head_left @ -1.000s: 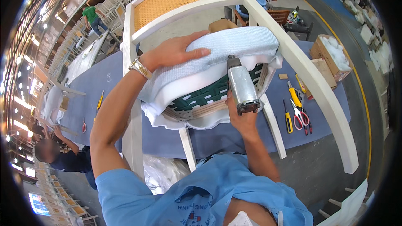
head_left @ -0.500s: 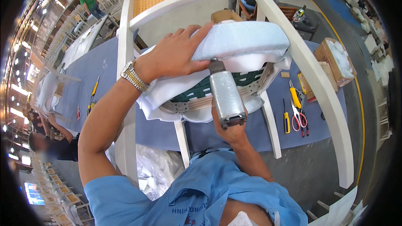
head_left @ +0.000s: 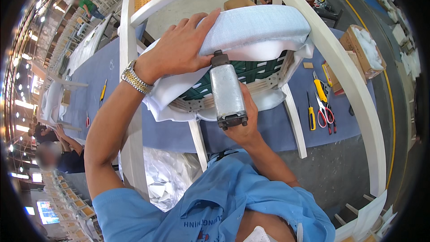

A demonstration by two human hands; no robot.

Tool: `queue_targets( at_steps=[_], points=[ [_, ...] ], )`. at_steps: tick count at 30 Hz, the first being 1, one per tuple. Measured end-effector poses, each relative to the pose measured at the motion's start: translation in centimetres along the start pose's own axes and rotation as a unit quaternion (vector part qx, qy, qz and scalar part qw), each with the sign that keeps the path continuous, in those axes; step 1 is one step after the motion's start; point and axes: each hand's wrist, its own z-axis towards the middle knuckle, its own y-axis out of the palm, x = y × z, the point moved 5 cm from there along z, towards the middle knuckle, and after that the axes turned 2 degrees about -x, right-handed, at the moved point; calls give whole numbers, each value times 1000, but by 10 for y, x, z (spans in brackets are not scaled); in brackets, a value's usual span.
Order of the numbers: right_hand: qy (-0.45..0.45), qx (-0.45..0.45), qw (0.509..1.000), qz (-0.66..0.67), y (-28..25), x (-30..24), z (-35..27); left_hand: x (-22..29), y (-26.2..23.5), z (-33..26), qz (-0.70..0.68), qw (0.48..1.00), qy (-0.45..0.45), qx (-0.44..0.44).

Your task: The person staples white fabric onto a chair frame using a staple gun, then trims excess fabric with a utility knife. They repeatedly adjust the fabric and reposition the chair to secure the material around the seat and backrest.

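A white wooden chair frame (head_left: 342,69) lies tipped on the table, the underside of its seat facing me. Light-blue fabric covers the seat cushion (head_left: 262,24), and loose white cloth (head_left: 168,101) hangs around its edge. Dark green webbing (head_left: 260,74) crosses the seat's underside. My left hand (head_left: 181,49) grips the cushion's edge, fingers over the top and thumb at the fabric fold. My right hand (head_left: 246,123) is wrapped round a silver staple gun (head_left: 228,92), its fingers partly hidden behind the tool. The gun's black nose meets the fabric edge beside my left thumb.
On the blue-grey table (head_left: 168,134), to the right, lie a yellow screwdriver (head_left: 311,114), red-handled scissors (head_left: 325,114) and a yellow cutter (head_left: 320,88). A cardboard box (head_left: 365,54) with white stuffing stands beyond. Clear plastic wrap (head_left: 168,175) is below left. Other people work at left.
The staple gun and my right hand have shifted left and up along the seat edge. My left hand still holds the cushion, and the whole view has shifted slightly.
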Motion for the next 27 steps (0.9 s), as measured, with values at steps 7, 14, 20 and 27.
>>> queue_targets(
  at_steps=[7,14,20,27],
  points=[
    [-16,-10,1000,-16,9,-2,-3,2,4,-4,24,1000,11,-2],
    [0,55,998,14,-13,9,-10,33,-27,-20,-74,985,155,-27],
    [4,74,996,-42,-19,21,-5,-90,2,22,-196,976,-99,-11],
    [83,101,991,7,-16,28,-10,-40,3,-6,-94,994,-32,-36]
  ],
)
